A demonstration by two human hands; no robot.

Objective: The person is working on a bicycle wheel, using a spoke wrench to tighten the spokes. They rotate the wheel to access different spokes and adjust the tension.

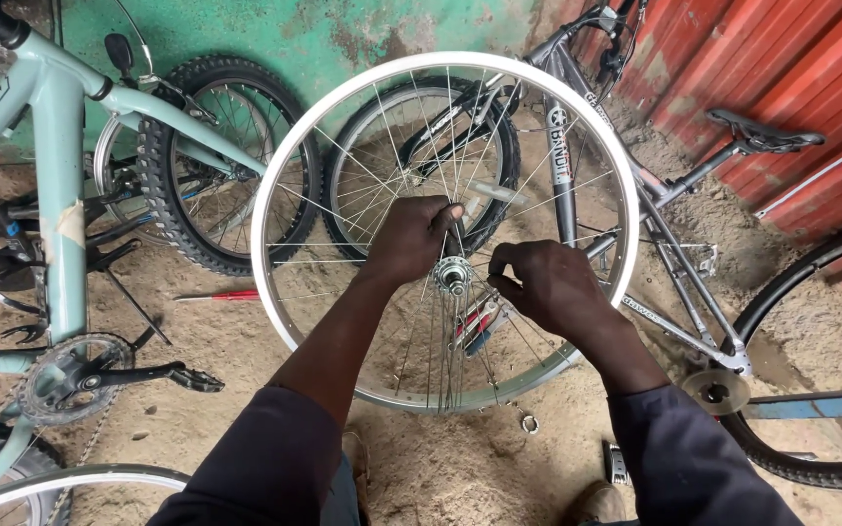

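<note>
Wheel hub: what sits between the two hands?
In the head view, the silver hub of the white-rimmed wheel lies between the left hand and the right hand; spokes fan out around it. Both hands work close to it.

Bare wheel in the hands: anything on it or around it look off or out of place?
Yes. The bare wheel has no tyre, and its spokes look uneven. The left hand and right hand sit at the hub. A red-handled screwdriver and a small metal ring lie loose in the dirt.
</note>
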